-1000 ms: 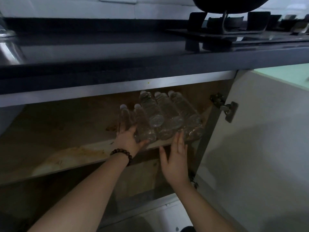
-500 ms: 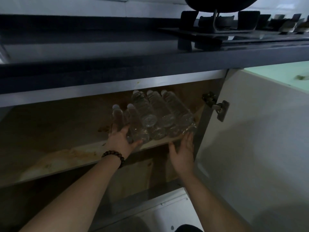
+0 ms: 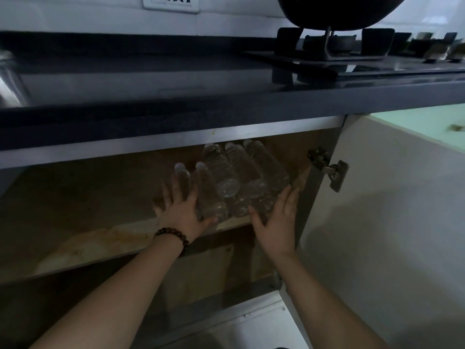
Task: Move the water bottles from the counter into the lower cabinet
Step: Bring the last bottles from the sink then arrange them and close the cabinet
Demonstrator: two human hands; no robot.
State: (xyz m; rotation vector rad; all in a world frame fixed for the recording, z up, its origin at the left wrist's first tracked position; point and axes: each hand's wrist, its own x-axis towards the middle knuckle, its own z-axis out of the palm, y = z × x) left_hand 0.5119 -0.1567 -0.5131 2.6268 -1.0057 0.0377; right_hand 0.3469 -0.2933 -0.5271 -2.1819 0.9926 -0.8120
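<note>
Head view, near to far, all relative to bottles: left hand with bead bracelet, fingers spread flat, pressing leftmost bottles' near ends. Right hand fingers straight, flat against right end of stack. Water bottles lying stacked on cabinet shelf, caps pointing inward. Open door with hinge to their right. Dark worktop above, stove up-right.

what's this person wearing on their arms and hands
Both forearms are bare, with no sleeves in view and no gloves. The left hand has a bracelet of dark round beads at its wrist. The right hand and its wrist carry nothing visible.
</note>
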